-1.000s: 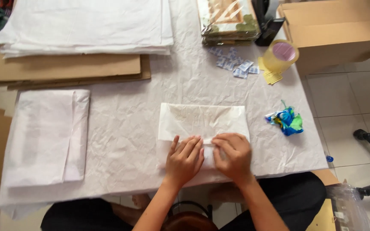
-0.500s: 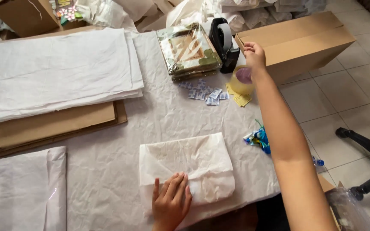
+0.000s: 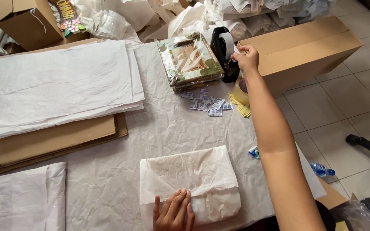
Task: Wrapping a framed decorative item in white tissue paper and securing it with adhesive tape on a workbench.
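My left hand (image 3: 174, 211) lies flat, fingers together, on the folded flap of a parcel wrapped in white tissue paper (image 3: 189, 182) near the table's front edge. My right arm stretches across the table to the far side. There my right hand (image 3: 245, 57) pinches the free end of tape at a black tape dispenser (image 3: 224, 49) with a white roll. A stack of flat printed packets (image 3: 188, 62) lies just left of the dispenser.
Small blue-and-white sachets (image 3: 206, 102) and yellow slips (image 3: 238, 105) lie scattered below the packets. A long cardboard box (image 3: 304, 47) stands right of the dispenser. White tissue sheets (image 3: 61, 85) lie on flat cardboard (image 3: 52, 141) at left. A water bottle (image 3: 322, 170) lies on the tiled floor.
My right hand left the parcel and reached to the far side; it now grips the tape end at the dispenser. My left hand stays pressed on the parcel's fold.
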